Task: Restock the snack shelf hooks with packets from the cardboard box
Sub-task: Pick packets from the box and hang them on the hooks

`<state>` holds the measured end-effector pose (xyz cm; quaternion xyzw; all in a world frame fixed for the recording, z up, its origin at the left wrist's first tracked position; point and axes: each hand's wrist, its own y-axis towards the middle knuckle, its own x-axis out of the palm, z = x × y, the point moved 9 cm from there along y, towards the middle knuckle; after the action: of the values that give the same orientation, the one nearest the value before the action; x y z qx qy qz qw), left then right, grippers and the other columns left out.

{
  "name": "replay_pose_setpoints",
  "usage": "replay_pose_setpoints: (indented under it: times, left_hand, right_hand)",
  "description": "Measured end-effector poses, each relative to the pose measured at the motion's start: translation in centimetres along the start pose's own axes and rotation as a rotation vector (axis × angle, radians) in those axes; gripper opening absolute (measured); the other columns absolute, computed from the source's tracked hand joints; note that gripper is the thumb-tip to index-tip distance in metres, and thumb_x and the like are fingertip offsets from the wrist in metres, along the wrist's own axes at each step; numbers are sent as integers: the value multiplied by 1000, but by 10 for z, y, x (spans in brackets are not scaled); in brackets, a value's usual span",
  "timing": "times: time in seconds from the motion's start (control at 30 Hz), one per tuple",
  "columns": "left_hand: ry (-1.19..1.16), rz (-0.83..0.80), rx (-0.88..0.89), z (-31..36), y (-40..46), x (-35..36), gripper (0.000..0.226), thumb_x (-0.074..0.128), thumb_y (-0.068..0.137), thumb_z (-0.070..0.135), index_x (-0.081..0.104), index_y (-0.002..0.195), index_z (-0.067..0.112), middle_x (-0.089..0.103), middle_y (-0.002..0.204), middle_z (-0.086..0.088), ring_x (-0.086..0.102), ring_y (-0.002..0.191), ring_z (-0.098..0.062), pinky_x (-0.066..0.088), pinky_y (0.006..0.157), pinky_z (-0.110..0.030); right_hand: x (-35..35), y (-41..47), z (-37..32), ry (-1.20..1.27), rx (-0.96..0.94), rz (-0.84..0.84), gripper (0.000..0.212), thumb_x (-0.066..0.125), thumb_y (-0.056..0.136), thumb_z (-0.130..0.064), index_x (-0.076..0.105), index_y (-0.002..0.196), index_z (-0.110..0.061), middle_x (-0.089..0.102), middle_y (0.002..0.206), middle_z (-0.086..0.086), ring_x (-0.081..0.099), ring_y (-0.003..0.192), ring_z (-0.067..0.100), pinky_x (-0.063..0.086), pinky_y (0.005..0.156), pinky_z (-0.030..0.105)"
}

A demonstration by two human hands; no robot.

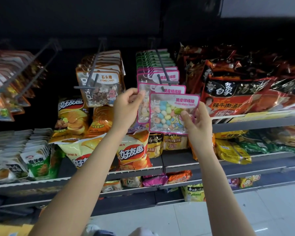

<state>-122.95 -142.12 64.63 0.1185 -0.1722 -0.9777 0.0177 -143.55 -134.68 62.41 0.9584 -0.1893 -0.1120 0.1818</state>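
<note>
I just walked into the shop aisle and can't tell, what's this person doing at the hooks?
They are restocking candy. The right hand holds a pink packet of pastel candies just below the hook; it is not yet hung. The left hand pinches the corner of another pink packet at the hook's tip. More pink packets, then green ones, hang behind. Stone candy packets fill the next hook to the left.

— What carries the stock here?
— Dark hooks (161, 68) up top, hung with pink-edged candy packets (160, 77); a neighbouring hook (94, 70) holds stone-candy packets (100, 86).
— And the shelves?
— The upper shelf (255, 122) bears red noodle bags (228, 97); the middle shelf (136, 171) bears yellow chip bags (134, 150).
</note>
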Motion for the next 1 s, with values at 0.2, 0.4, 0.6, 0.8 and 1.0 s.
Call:
replay_pose_setpoints:
  times: [0.2, 0.4, 0.6, 0.8, 1.0]
  left_hand:
    - [322, 195, 170, 8, 26, -2, 23, 64, 90, 28, 72, 92, 7, 61, 77, 11, 55, 69, 2, 40, 59, -1]
    - [260, 190, 196, 14, 32, -11, 22, 64, 91, 26, 66, 105, 10, 63, 93, 11, 57, 77, 6, 47, 69, -5]
    - [19, 179, 198, 24, -3, -25, 20, 51, 98, 18, 58, 115, 12, 60, 114, 5, 56, 101, 4, 45, 85, -10]
    - [80, -58, 313, 37, -20, -3, 27, 66, 88, 10, 57, 111, 21, 61, 115, -1, 61, 99, -7, 53, 79, -19]
    - [166, -48, 357, 32, -17, 4, 21, 70, 83, 4, 64, 101, 11, 67, 101, 2, 64, 91, -4, 56, 74, -21]
  right_hand:
    - [-1, 3, -19, -166, -115, 102, 14, 56, 95, -7, 51, 95, -21, 60, 86, -18, 57, 78, -5, 43, 60, 9]
    - [-17, -12, -25, 39, -112, 56, 29, 54, 95, -2, 50, 108, -27, 63, 93, -4, 63, 88, 0, 50, 69, 16]
    - [6, 1, -40, -16, -219, -75, 47, 54, 93, 1, 42, 127, -29, 52, 89, -2, 53, 85, 9, 47, 72, 19]
    - [13, 21, -38, -142, -278, -102, 41, 54, 93, -1, 52, 128, -24, 56, 104, -20, 51, 86, -3, 43, 82, 17]
    - [15, 36, -45, -211, -335, -71, 49, 57, 90, 0, 51, 117, -41, 50, 96, -18, 49, 85, -9, 36, 77, 5]
